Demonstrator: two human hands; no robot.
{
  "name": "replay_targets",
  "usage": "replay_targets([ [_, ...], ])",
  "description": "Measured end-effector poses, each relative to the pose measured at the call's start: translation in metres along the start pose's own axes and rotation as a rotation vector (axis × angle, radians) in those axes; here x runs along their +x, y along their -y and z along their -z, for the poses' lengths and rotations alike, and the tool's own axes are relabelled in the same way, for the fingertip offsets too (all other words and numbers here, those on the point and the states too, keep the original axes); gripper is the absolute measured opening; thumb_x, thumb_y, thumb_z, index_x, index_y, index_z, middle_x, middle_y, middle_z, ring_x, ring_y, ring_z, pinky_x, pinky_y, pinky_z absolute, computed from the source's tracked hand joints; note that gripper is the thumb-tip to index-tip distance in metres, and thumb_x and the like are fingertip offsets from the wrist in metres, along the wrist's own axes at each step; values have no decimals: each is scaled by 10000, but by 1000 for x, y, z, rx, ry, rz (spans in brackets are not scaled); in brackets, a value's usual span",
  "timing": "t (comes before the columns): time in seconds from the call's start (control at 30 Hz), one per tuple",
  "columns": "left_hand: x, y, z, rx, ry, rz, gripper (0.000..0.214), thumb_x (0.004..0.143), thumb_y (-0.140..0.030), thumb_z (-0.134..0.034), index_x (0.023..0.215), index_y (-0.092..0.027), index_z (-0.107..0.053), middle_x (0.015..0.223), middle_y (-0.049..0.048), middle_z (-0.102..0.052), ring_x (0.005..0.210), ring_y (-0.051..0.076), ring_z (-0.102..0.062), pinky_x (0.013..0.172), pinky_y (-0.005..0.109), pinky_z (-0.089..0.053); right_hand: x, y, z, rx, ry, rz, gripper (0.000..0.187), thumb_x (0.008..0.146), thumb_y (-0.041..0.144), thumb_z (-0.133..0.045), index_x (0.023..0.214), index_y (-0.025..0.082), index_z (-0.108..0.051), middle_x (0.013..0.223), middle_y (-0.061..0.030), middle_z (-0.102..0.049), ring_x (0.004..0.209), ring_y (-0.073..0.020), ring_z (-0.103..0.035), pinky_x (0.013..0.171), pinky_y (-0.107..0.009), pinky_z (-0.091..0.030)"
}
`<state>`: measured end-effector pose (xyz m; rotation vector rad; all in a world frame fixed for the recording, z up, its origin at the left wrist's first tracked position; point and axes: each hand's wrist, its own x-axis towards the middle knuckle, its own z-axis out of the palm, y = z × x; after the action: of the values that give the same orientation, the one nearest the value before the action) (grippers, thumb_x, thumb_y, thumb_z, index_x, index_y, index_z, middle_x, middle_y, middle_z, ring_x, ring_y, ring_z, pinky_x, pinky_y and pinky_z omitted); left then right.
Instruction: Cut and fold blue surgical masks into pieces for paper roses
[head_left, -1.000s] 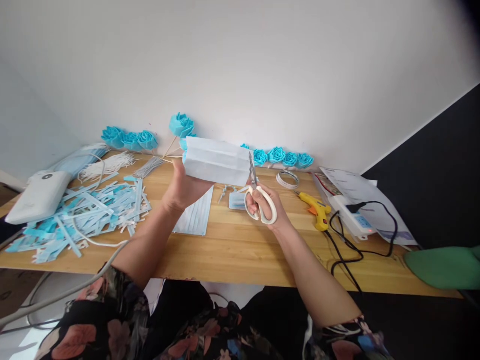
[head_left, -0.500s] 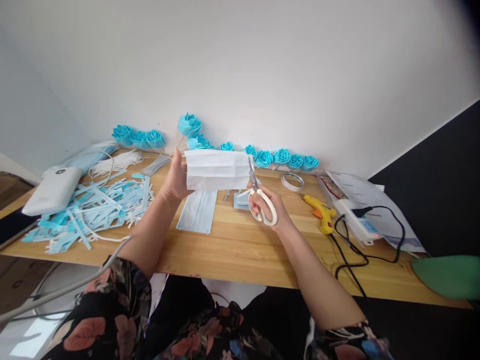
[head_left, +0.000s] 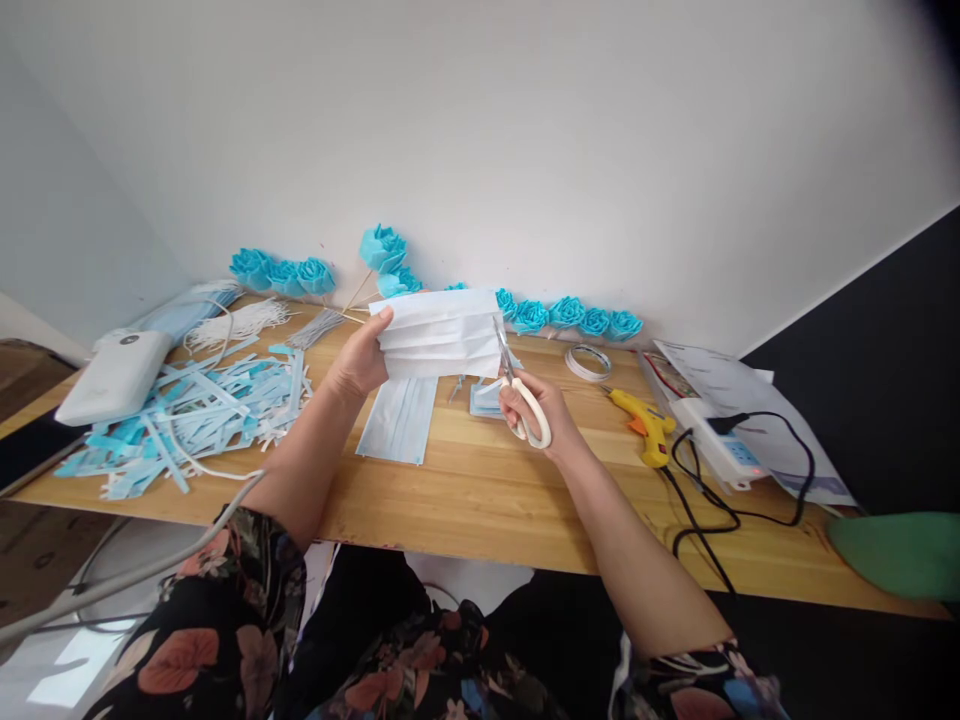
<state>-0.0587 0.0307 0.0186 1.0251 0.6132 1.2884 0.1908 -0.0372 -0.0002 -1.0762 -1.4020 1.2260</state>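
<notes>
My left hand [head_left: 358,360] grips the left end of a white pleated face mask [head_left: 439,333] and holds it up above the wooden table [head_left: 480,490]. My right hand [head_left: 538,405] is closed in the handles of white scissors [head_left: 519,392]. Their blades point up at the mask's right edge. Another blue mask [head_left: 399,418] lies flat on the table below the raised one. A small stack of blue pieces [head_left: 487,398] sits just behind the scissors.
A heap of blue and white cut strips [head_left: 187,415] and a white device [head_left: 112,375] lie at the left. Blue fabric roses [head_left: 570,317] line the wall. A tape roll [head_left: 586,362], yellow glue gun [head_left: 641,420], power strip [head_left: 720,450] with black cable and papers lie at the right.
The mask has turned from tilted to level and its pleats have spread open. Both hands stayed close together, with the scissors still at the mask's right edge.
</notes>
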Motion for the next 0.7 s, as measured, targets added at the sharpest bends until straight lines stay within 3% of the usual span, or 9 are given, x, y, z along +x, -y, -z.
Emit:
replay_targets([
  [0.2, 0, 7, -12, 96, -112, 48, 554, 581, -344, -851, 1062, -125, -685, 1019, 121, -754, 1004, 303, -697, 930, 423, -547, 2, -7, 3, -44, -18, -2, 392, 698, 516, -780, 716, 186, -570, 573, 48, -536, 420, -56, -443, 396, -199, -361],
  [0.37, 6, 19, -8, 211, -238, -47, 520, 537, -305, -835, 1013, -134, -714, 1030, 92, -755, 1049, 295, -672, 975, 405, -500, 4, -10, 3, -59, -16, 0, 390, 716, 529, -762, 845, 185, -632, 581, 52, -537, 419, -60, -440, 389, -199, -341],
  [0.5, 8, 24, -10, 232, -225, -159, 540, 569, -297, -800, 1085, -160, -717, 1148, 70, -731, 1195, 294, -604, 1064, 390, -434, 3, -9, 2, -74, -18, -8, 448, 711, 543, -758, 962, 186, -658, 571, 60, -526, 412, -65, -424, 383, -205, -334],
  [0.7, 5, 24, -16, 109, -132, -105, 597, 641, -428, -820, 1151, -149, -684, 1193, 111, -708, 1149, 302, -635, 1015, 406, -481, 3, -7, 2, -57, -31, -1, 401, 687, 533, -781, 717, 189, -575, 589, 44, -533, 430, -64, -438, 384, -205, -345],
])
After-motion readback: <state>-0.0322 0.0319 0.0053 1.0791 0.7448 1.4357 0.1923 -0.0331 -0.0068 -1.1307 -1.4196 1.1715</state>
